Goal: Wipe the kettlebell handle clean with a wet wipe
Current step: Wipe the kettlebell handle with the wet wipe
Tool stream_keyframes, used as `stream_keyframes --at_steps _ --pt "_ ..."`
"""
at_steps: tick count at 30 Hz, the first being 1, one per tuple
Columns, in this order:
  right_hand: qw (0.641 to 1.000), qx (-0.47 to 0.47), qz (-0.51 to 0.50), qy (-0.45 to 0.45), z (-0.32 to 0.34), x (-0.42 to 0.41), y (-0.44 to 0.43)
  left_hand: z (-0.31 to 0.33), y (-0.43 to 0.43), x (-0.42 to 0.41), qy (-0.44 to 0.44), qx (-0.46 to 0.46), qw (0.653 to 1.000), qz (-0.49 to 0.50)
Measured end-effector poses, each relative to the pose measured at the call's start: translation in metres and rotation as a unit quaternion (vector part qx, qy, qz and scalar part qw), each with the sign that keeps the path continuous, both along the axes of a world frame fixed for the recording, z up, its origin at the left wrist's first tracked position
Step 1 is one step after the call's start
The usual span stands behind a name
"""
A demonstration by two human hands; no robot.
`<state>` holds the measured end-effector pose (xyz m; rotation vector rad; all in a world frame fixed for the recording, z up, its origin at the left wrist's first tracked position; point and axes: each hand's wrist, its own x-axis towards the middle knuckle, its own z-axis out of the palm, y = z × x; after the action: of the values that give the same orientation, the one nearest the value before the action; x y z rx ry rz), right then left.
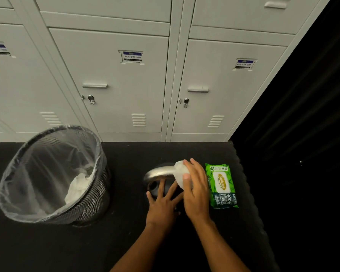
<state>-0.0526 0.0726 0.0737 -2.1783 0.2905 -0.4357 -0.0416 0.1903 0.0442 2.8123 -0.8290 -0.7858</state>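
Big picture first: grey lockers (110, 79) fill the back, black floor (47, 248) below, everything sits on that floor, no counter here. Far right is plain dark, nothing readable there.

Next biggest, the mesh bin (53, 177) w/ clear liner, left of the action and well apart from it, crumpled white stuff lying inside.

Centre now: kettlebell (157, 186) on the floor btw bin and pack. Its body is black on black, v. hard to outline, mostly covered by the hands. The handle (158, 172) is the shiny metal arch, and its long axis runs left-right across view, curving down at each end.

Left hand (162, 205) lies flat on the bell body under the arch, fingers (161, 188) spread and open, gripping nothing, looks like bracing.

Right hand (194, 187) is on the handle's right end, fingers curled shut around the wet wipe (180, 170), which is bunched and pressed onto the metal. So the bare, unwiped-looking stretch of handle lies to the LEFT of those fingers, and I'd judge the coming stroke runs leftward along the arch. Right hand is the one on the job; left is nearer the far-left end but has no wipe.

Green wipes pack (222, 185) just beside the right hand, flat on the floor, lid looks shut.

Hidden: right end of handle under wipe and palm, underside of arch, how dirty the metal is, can't tell
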Motion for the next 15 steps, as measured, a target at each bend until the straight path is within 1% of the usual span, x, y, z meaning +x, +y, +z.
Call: stream_keyframes --at_steps 1,2,3,4,5,6,7,8,9,11,12,13,14,15 --pt "0.998 0.05 -0.016 0.016 -0.006 0.001 -0.007 0.0 0.0 0.001 0.001 -0.003 1.0 0.0" --pt "0.989 0.121 -0.054 0.061 -0.004 0.01 -0.013 -0.002 0.001 0.002 0.002 -0.004 1.0 0.0" --pt "0.972 0.169 -0.099 0.131 -0.002 0.022 -0.02 -0.003 0.001 0.003 0.0 -0.002 1.0 0.0" --pt "0.95 0.182 -0.126 0.219 0.0 0.033 -0.028 -0.004 0.001 0.003 -0.002 0.0 1.0 0.0" --pt "0.937 0.156 -0.122 0.288 0.003 0.043 -0.034 -0.005 0.001 0.002 -0.005 0.0 1.0 -0.001" --pt "0.945 0.097 -0.088 0.3 0.005 0.049 -0.038 -0.005 0.002 0.002 -0.004 0.0 1.0 0.0" --pt "0.965 0.032 -0.047 0.255 0.007 0.049 -0.036 -0.005 0.002 0.002 0.0 -0.001 1.0 0.002" --pt "0.983 0.011 -0.004 0.182 0.006 0.045 -0.032 -0.005 0.002 0.002 0.002 0.0 1.0 0.003" --pt "0.994 0.026 0.016 0.104 0.007 0.036 -0.024 -0.005 0.001 0.003 0.002 0.001 1.0 0.003" --pt "0.999 0.031 -0.005 0.011 0.003 0.014 -0.009 -0.004 0.001 0.003 0.003 -0.002 1.0 0.001" --pt "0.999 0.044 -0.026 0.004 0.001 0.007 -0.006 -0.003 0.001 0.004 0.006 -0.006 1.0 0.001" --pt "0.995 0.082 -0.047 0.028 0.0 0.004 -0.01 -0.002 0.001 0.005 0.011 -0.01 1.0 0.001" --pt "0.984 0.144 -0.069 0.082 0.002 0.009 -0.016 -0.001 0.002 0.005 0.015 -0.009 1.0 0.003" --pt "0.964 0.2 -0.087 0.15 0.006 0.016 -0.023 0.0 0.001 0.005 0.015 -0.006 1.0 0.007"
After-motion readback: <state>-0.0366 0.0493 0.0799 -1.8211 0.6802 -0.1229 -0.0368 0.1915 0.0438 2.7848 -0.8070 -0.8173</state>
